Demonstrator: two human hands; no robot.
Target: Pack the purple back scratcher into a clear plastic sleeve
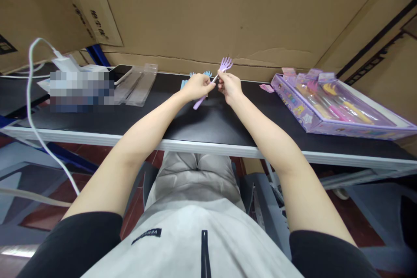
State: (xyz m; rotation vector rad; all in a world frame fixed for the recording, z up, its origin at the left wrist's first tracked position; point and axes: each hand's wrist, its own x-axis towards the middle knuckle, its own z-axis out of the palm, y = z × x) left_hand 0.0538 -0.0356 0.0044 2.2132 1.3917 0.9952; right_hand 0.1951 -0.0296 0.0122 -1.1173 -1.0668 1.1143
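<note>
A: What is the biggest thing in front of the person?

B: The cardboard wall (228, 13) behind the bench, then the black table (208, 121) with its pale front edge.

A: And on the table?

B: At the right lies a purple boxed toy set (329, 104), its clear lid showing pink and yellow pieces. At the left are clear plastic sleeves (137, 84), a white charger (67, 63) with its white cable (32, 108) hanging over the edge.

A: Where are the hands?

B: Both reach out over the middle of the table, close together. The left hand (196, 86) is pinched shut around the handle of a purple fork (213, 79), lower down the stem. The right hand (230, 87) grips the same fork just beneath its prongs, which stick up against the cardboard.

A: So the fork is off the table?

B: Yes, held in the air, tilted, handle end pointing down and left.

A: Anything smaller?

B: Blue forks (198, 74) lie just behind the left hand, and a small pink tag (266, 88) beside the box.
</note>
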